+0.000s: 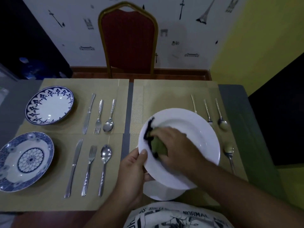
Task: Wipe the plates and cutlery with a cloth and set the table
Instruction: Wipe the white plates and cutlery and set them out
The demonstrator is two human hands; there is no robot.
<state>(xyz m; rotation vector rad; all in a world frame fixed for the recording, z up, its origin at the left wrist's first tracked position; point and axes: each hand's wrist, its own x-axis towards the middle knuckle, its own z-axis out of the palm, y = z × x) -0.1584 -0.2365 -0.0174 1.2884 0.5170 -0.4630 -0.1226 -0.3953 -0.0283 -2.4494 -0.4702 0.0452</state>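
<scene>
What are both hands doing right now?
The left hand grips the white plate by its left rim.
The right hand holds the green cloth, pressing it on that plate.

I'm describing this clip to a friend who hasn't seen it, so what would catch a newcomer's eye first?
The big white plate right of centre, tilted up off the table: the left hand grips its near-left rim while the right hand presses a green cloth on its face. To the left, two blue-patterned plates lie on beige placemats with cutlery beside them. A red chair stands at the far side.
</scene>
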